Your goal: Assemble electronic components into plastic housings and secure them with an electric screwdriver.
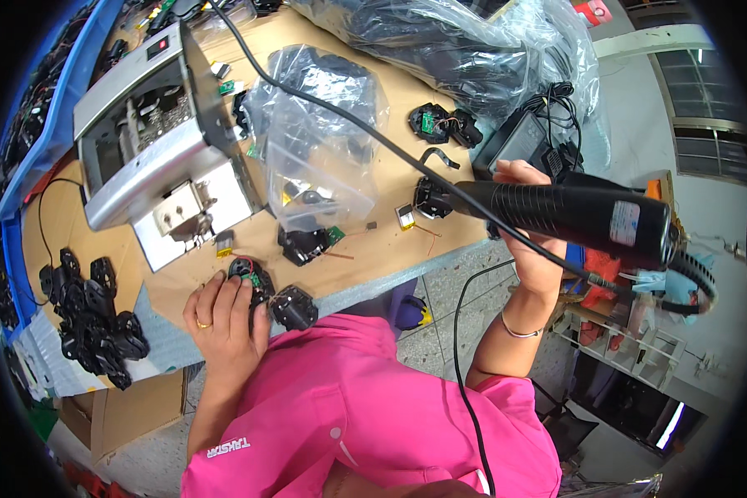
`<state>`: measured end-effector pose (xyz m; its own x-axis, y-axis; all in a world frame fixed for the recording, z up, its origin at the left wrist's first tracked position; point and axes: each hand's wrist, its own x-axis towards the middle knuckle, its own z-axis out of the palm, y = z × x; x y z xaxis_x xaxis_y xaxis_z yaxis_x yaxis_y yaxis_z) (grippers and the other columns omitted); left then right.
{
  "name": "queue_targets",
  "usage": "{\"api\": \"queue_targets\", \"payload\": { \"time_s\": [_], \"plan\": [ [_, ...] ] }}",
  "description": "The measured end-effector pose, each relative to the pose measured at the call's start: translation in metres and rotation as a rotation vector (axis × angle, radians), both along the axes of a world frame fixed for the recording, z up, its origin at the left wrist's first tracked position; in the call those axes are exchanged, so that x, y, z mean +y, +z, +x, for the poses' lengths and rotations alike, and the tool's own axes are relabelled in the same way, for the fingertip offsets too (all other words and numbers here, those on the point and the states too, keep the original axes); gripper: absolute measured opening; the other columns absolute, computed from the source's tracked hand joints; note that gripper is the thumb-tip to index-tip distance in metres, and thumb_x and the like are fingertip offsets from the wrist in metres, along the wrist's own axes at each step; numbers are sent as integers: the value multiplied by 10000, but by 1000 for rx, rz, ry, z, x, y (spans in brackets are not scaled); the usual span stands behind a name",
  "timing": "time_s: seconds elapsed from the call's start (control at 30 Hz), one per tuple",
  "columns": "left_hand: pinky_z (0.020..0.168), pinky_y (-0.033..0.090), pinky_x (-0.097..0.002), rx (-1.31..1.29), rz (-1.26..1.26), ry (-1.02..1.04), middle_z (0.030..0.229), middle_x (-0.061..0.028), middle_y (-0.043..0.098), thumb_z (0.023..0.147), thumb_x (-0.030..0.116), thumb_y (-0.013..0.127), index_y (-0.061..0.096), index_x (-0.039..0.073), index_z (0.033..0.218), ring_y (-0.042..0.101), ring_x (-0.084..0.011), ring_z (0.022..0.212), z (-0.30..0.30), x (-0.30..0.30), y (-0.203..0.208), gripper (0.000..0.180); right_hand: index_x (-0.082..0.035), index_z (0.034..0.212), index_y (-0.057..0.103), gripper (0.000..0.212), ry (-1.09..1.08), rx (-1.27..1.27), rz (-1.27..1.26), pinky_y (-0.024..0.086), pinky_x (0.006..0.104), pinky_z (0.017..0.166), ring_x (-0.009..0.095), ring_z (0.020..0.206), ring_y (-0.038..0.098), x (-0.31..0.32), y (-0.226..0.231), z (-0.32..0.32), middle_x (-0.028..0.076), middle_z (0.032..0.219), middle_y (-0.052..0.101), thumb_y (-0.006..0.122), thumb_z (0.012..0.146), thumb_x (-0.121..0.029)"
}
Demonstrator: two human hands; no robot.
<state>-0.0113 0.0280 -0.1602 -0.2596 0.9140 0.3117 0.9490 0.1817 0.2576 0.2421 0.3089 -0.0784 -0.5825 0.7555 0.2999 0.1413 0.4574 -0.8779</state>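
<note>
My right hand (533, 249) is raised above the right side of the table, its fingers wrapped round a black corded electric screwdriver (573, 217). The tool lies almost level, tip to the left and cable end to the right. At the table's front edge my left hand (228, 319) is closed over a black plastic housing (258, 278) with a green circuit board showing. Fingers cover part of that housing. A second black round piece (295, 308), joined to it by thin wires, sits just right of my thumb. Another opened black housing (304, 246) lies farther back.
A metal screw feeder (153, 137) stands at the left, with a pile of black parts (95, 311) in front. Clear plastic bags (315, 141), a small battery (405, 217) and a black power adapter (519, 137) occupy the table (373, 266). The tool's cable (332, 108) crosses overhead.
</note>
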Motion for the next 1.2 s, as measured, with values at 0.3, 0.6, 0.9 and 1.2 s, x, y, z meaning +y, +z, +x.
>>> {"api": "queue_targets", "payload": {
  "time_s": [0.3,0.6,0.9,1.2],
  "plan": [
    [995,357,-486,30,21,-2,1199,-111,586,814,166,669,591,44,1187,524,-313,1181,1,-2,-2,400,-48,1192,632,357,-88,-424,506,445,371,961,250,1077,579,36,-19,-18,118,1225,591,630,837,-12],
    [985,367,-494,-7,-3,-7,1214,-106,572,816,195,677,598,49,1181,524,-304,1181,-1,-1,-2,401,-71,1189,648,477,-123,-893,551,385,432,914,338,1052,465,72,-48,-46,131,1164,535,719,749,-241],
    [997,349,-498,-1,-28,3,1196,-99,575,816,217,660,607,58,1158,524,-312,1180,-1,-4,-6,381,-55,993,661,450,-213,-859,561,332,427,916,311,1024,437,63,-47,-62,101,1077,515,791,713,-382],
    [991,353,-502,-14,-32,-6,1181,-106,579,816,217,663,621,47,1131,520,-312,1187,-3,-2,-7,360,-74,996,669,405,-153,-815,460,330,416,923,294,1040,452,62,-41,-62,80,1089,548,800,723,-343]
  ]
}}
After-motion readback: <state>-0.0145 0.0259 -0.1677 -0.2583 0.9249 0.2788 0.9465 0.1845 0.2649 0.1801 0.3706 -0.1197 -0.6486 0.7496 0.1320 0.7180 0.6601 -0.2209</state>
